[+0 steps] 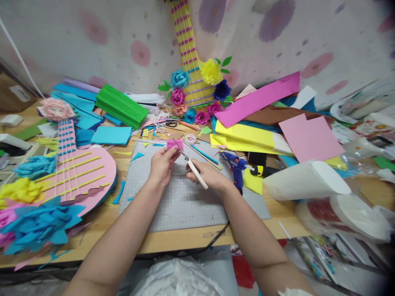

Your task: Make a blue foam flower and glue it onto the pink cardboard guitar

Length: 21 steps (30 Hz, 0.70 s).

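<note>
My left hand [162,164] pinches a small piece of magenta paper [175,144] above the grey cutting mat [185,209]. In my right hand [203,172] is a pair of scissors [197,174] with white handles, fingers wrapped round them. Their blades point up and left, parted, and reach across the magenta paper beside my left fingertips. Just beyond my hands lie a round white disc with a pattern [190,139] and a thin blue stick [205,154]. A blue glue gun [236,166] stands to the right of my right hand.
A pink paper guitar [92,164] with large paper flowers lies at left. A yellow paper guitar [194,82] leans against the back wall. Folded green paper [121,107], yellow paper [243,135] and pink sheets [311,137] crowd the back; a white roll [308,181] lies at right.
</note>
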Each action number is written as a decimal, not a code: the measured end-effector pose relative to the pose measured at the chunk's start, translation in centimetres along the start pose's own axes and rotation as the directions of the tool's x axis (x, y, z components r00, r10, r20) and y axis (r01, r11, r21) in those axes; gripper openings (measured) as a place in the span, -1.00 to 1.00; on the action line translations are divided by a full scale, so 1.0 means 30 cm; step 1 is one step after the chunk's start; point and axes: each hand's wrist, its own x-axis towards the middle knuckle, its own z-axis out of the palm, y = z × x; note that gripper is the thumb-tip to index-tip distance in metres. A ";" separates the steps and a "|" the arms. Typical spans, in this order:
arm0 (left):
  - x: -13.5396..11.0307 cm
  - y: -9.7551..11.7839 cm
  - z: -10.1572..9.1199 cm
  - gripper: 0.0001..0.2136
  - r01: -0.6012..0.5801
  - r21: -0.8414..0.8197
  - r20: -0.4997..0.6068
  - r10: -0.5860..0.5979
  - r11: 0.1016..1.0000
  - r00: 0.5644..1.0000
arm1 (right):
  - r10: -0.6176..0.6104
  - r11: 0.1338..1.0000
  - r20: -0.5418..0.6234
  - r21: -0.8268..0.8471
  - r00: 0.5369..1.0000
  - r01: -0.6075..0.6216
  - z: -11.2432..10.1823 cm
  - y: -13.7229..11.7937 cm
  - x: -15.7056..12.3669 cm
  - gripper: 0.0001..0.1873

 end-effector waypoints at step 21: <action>-0.008 -0.012 0.010 -0.88 -0.002 -0.003 0.006 0.002 1.000 1.000 | -0.052 0.988 -0.047 0.142 0.998 0.058 0.014 0.024 0.016 -0.63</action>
